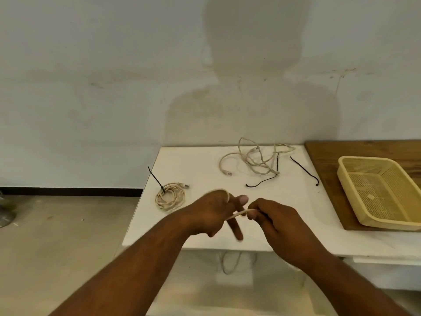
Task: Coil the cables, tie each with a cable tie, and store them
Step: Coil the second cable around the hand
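**Both hands on a beige cable over the near edge of the table**

Our right hand (278,224) pinches a beige cable (238,213) between the thumb and curled fingers, just beside our left hand (211,213). From that pinch the cable runs a short way left across the left hand's fingers (235,231). A strand of it shows again over the top of that hand, near the knuckles. The two fingers we can see there are stretched out and point down towards us. They are not clenched, and the cable lies looped round them. Motion blur softens this hand.

Both hands hover above the near part of the white table (205,165). Below its front edge a pale hanging loop (230,263) shows faintly; we cannot tell whether it belongs to the cable we hold.

To the left of our hands a coiled cable (169,197) lies flat on the table with its plug pointing right. A black cable tie (156,179) is cinched round it, its tail sticking up and away.

Farther back, near the wall (91,87), a loose cable (255,159) sprawls in open bends. A first loose tie (262,181) curves just in front of it, and a second loose tie (277,161) crosses it. A third loose tie (304,170) lies apart to the right.

At the table's right side lies a wooden board (330,151), and on it sits a yellow mesh basket (364,158).
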